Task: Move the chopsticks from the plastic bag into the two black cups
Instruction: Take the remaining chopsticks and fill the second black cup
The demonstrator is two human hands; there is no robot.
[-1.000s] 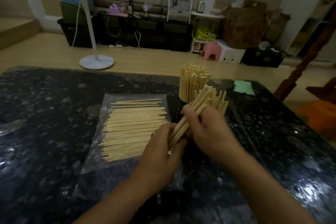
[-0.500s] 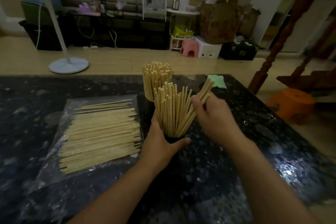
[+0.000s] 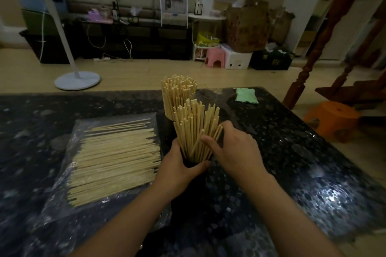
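green cloth on dark speckled table

Bare worktop lies open from 1 to 5 o'clock of the near cup, save a green cloth far off at 1. At 12 the far cup's chopsticks block; at 9 the plastic bag sprawls.

The near black cup is almost wholly hidden by the left hand and its fanned pale wooden chopsticks. The far black cup is concealed behind that bundle. Both forearms are cut off by the bottom edge. The dark speckled stone table runs past the left edge.
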